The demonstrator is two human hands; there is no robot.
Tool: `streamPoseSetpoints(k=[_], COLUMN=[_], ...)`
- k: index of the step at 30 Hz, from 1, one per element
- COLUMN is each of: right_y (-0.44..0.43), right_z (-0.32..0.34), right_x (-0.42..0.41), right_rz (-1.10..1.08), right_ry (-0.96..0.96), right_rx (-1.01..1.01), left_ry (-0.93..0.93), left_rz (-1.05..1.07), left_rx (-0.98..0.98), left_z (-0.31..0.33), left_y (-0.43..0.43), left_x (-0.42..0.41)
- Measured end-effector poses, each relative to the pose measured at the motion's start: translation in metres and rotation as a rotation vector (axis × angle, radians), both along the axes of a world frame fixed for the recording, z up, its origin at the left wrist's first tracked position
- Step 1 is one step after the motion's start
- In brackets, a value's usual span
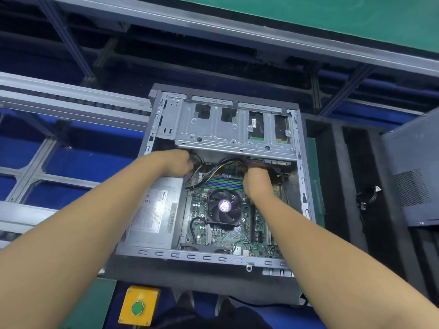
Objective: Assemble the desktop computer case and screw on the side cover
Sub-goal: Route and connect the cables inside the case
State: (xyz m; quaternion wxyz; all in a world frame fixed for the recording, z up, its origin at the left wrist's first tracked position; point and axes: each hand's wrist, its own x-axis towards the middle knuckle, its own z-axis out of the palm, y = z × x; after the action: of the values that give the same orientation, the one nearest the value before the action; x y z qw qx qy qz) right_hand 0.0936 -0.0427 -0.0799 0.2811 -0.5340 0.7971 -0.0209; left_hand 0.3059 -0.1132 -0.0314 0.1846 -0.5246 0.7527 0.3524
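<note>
One open computer case (213,260) lies on its side, and two hands are inside it. In the case sit one drive cage (225,134) along its far wall, one power supply (154,210) at its left side, and one cooler fan (223,206) on the motherboard (213,236). A cable bundle (221,162) of black and yellow wires arcs between the hands, just below the cage. The left hand (177,162) curls at the bundle's left end. The right hand (257,179) reaches under the cage, fingers hidden. I cannot tell whether either hand is gripping anything. Right of the case stands one dark vented panel (413,167). In front of the case sits one yellow box with a green button (139,306).
</note>
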Motion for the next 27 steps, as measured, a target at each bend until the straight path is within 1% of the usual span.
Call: streamPoseSetpoints(k=[2,3,5,7,10,12,14,15,16,17,20,23,24,27], right_y=[0.006,0.007,0.009,0.012,0.020,0.025,0.029,0.031,0.033,0.034,0.038,0.040,0.041,0.044], right_z=[0.005,0.010,0.018,0.020,0.019,0.018,0.015,0.015,0.015,0.015,0.015,0.020,0.022,0.025], right_x=[0.008,0.011,0.012,0.010,0.011,0.011,0.010,0.010,0.009,0.008,0.008,0.012,0.013,0.014], right_rz=[-0.005,-0.029,-0.015,-0.016,-0.068,-0.081,-0.070,-0.070,-0.064,-0.059,0.002,0.064,0.073,0.102], right_ry=[0.059,0.058,0.057,0.038,-0.038,-0.098,-0.162,-0.191,-0.204,-0.209,-0.215,-0.226,-0.220,-0.208], right_rx=[0.013,-0.001,-0.002,-0.044,-0.106,-0.122,-0.122,-0.124,-0.133,-0.142,-0.179,-0.200,-0.204,-0.244], left_ry=[-0.113,-0.154,-0.209,-0.234,-0.182,-0.074,0.091,0.137,0.147,0.143,0.142,0.272,0.303,0.312], left_rz=[0.009,-0.003,-0.018,-0.017,0.023,0.139,0.330,0.379,0.383,0.361,0.235,0.130,0.096,-0.006], left_rx=[-0.021,-0.012,-0.004,-0.010,0.020,0.098,0.235,0.281,0.308,0.314,0.234,0.316,0.307,0.204], left_z=[0.003,0.005,0.008,0.011,0.011,0.007,0.004,0.003,0.003,0.003,0.007,0.011,0.013,0.015], left_y=[-0.001,-0.001,0.002,0.003,0.001,0.001,0.002,0.003,0.004,0.005,0.005,0.007,0.009,0.016], left_x=[0.004,0.003,-0.001,0.000,-0.003,-0.012,-0.021,-0.024,-0.025,-0.025,-0.019,-0.016,-0.017,-0.020])
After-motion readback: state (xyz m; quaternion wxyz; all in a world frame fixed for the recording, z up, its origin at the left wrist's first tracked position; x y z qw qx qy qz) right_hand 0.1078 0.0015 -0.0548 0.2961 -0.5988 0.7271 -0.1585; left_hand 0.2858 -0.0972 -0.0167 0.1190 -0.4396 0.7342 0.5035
